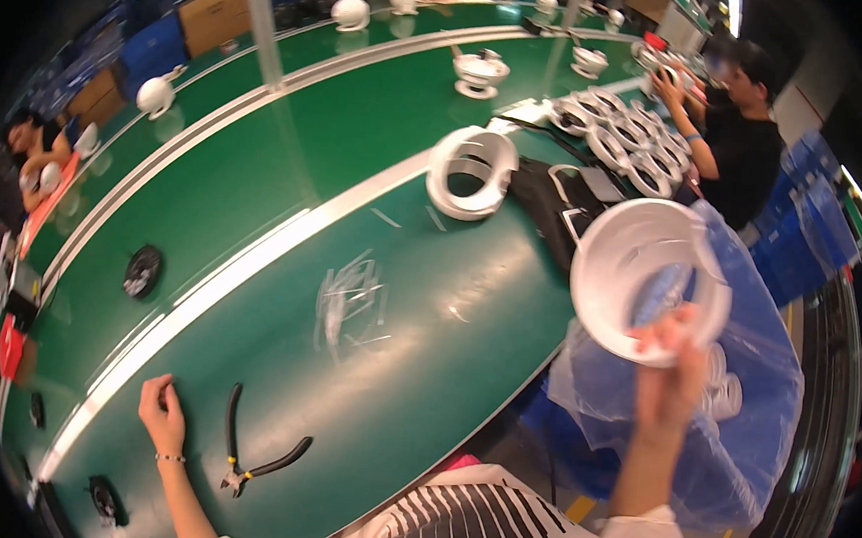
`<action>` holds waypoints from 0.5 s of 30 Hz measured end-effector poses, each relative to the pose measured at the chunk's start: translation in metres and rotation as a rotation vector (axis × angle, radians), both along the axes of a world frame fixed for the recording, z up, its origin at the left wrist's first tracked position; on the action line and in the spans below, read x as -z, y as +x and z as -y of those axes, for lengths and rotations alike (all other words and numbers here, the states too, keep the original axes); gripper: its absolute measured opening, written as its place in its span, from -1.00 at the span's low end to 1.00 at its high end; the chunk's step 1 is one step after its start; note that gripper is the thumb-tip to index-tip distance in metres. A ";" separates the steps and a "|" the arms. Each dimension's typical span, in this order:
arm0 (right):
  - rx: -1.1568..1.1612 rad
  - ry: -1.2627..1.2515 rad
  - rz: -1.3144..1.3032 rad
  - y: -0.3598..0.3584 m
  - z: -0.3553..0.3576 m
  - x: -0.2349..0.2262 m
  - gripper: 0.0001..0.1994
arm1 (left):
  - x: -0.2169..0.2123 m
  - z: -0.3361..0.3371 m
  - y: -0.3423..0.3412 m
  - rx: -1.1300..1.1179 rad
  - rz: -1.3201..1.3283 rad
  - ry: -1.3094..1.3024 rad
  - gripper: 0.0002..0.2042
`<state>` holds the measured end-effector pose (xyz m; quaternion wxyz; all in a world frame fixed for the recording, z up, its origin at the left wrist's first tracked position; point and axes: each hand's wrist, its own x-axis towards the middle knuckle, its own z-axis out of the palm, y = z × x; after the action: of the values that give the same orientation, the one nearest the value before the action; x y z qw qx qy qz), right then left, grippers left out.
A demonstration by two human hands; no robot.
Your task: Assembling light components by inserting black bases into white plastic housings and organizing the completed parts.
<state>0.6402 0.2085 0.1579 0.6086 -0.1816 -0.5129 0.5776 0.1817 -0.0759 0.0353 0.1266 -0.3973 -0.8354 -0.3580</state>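
My right hand (672, 371) grips a white round plastic housing (602, 276) by its near rim, with the fingers reaching inside. Its wide opening faces me, held above a bin lined with clear bluish plastic (759, 442). White round parts (727, 398) lie in that bin. My left hand (161, 412) rests on the green table with curled fingers; what they hold, if anything, is hidden. Beside that wrist lie side cutters (237, 473) with black handles, spread apart. A white ring-shaped part (473, 172) sits farther up the table.
Clear plastic strips (349, 303) are scattered mid-table. Past the ring are a black bag (546, 202) and many white rings (615, 142). Black round parts (143, 271) and white assemblies (480, 71) stand on the green conveyor. A co-worker (740, 131) works at the far right.
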 end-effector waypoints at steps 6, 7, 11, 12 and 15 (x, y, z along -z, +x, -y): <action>-0.245 -0.723 -0.516 -0.076 -0.076 0.111 -0.85 | 0.004 -0.001 0.008 0.033 -0.004 0.099 -0.87; -0.258 -0.761 -0.602 -0.072 -0.086 0.122 -0.84 | 0.002 -0.008 0.009 0.036 0.017 0.093 -0.87; -0.032 -0.662 -0.361 -0.074 -0.106 0.142 -0.65 | -0.007 -0.023 -0.011 0.034 -0.204 0.087 -0.75; 0.037 -0.707 -0.347 -0.084 -0.100 0.128 -0.58 | -0.010 -0.032 -0.024 0.028 -0.283 0.061 -0.72; -0.001 -0.695 -0.127 -0.084 -0.094 0.116 -0.47 | -0.022 -0.076 -0.065 0.034 -0.344 -0.002 -0.60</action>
<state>0.5560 0.3020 0.0418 0.5406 -0.3413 -0.2468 0.7282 0.1168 0.0004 0.0577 0.2614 -0.4668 -0.7949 -0.2862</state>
